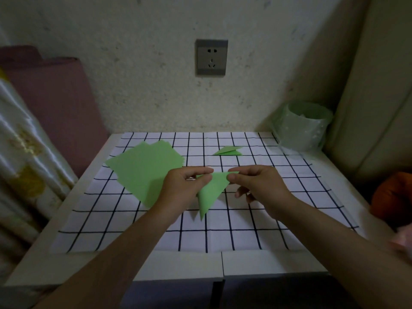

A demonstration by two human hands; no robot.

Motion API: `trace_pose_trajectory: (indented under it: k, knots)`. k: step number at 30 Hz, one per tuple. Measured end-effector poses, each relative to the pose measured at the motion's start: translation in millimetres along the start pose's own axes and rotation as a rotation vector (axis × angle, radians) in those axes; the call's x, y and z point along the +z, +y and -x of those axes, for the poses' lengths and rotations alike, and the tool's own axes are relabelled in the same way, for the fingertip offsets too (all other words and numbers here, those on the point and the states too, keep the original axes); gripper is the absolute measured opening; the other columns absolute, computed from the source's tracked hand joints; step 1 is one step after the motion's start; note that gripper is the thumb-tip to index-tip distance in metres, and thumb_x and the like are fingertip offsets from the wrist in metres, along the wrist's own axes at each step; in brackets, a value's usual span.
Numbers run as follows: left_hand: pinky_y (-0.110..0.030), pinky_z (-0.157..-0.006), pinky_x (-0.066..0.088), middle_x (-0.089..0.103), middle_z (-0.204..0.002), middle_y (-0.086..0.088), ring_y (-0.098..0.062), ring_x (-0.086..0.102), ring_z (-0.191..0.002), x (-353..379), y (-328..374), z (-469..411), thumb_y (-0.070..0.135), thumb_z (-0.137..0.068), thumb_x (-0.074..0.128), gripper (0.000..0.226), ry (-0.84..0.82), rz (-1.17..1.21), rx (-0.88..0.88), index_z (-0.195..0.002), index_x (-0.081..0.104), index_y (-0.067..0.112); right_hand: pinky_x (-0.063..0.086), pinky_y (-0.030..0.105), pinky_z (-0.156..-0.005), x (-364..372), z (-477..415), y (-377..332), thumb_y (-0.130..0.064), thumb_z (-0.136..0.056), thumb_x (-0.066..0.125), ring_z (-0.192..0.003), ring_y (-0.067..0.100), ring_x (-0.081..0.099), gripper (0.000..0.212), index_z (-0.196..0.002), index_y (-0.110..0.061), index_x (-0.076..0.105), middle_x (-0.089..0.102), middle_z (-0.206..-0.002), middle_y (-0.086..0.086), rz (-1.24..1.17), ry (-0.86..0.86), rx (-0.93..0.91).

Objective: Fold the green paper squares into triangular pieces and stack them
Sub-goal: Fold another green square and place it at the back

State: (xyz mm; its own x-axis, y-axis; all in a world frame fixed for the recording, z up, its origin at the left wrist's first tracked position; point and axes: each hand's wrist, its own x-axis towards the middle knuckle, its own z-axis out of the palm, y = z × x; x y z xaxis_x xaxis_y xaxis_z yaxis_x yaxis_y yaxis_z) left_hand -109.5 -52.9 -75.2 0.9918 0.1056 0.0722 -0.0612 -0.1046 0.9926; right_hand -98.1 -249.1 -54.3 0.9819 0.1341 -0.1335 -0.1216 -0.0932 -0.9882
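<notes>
A green paper folded into a triangle [210,192] hangs above the checked cloth [200,233], its long point aimed down toward me. My left hand [185,186] pinches its upper left corner. My right hand [260,186] pinches its upper right corner between thumb and forefinger. A loose stack of flat green paper squares [142,168] lies on the cloth to the left, partly hidden by my left hand. A small folded green triangular piece [228,150] rests on the cloth at the back, right of centre.
A small bin lined with a pale green bag [303,128] stands at the table's back right corner. The wall with a socket [211,57] rises right behind the table. Pink cushions [55,103] lean at the left, and an orange object [392,197] sits at the right.
</notes>
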Motion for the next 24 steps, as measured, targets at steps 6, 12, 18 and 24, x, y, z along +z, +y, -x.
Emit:
trace_pose_trajectory:
  k: [6,12,18,24]
  knots:
    - [-0.023,-0.070,0.057,0.076,-0.099,0.007,-0.009,0.071,-0.091,0.4,2.1,1.1,0.009,-0.086,0.073,0.019,-0.001,0.068,-0.047,-0.089,0.079,0.027,0.045,0.027,-0.048,-0.9,2.1,-4.9,-0.016,-0.088,0.072,-0.062,0.021,0.067,0.013,-0.099,-0.009,0.074,0.077,-0.090,0.007,-0.007,-0.010,0.004]
    - [-0.020,-0.067,0.055,0.076,-0.098,0.006,-0.009,0.071,-0.091,1.7,1.7,0.2,0.006,-0.088,0.070,0.021,-0.028,0.093,-0.050,-0.092,0.079,0.025,0.046,0.028,-0.052,-2.2,3.2,-8.7,-0.015,-0.087,0.073,-0.062,0.019,0.067,0.013,-0.098,-0.009,0.074,0.077,-0.089,0.007,-0.011,0.006,0.019]
    - [-0.022,-0.069,0.056,0.076,-0.099,0.006,-0.010,0.072,-0.091,2.3,1.8,0.0,0.006,-0.088,0.070,0.020,-0.022,0.095,-0.038,-0.094,0.079,0.023,0.047,0.026,-0.049,-2.3,4.6,-8.7,-0.013,-0.083,0.076,-0.062,0.019,0.069,0.012,-0.095,-0.010,0.075,0.077,-0.083,0.005,0.082,0.043,-0.064]
    - [-0.023,-0.071,0.057,0.076,-0.098,0.006,-0.009,0.072,-0.091,3.4,0.7,-0.5,0.006,-0.088,0.070,0.020,-0.021,0.084,-0.020,-0.092,0.079,0.023,0.047,0.025,-0.047,-3.0,3.3,-8.4,-0.013,-0.085,0.075,-0.062,0.019,0.069,0.010,-0.094,-0.010,0.076,0.077,-0.082,0.004,0.123,0.055,-0.105]
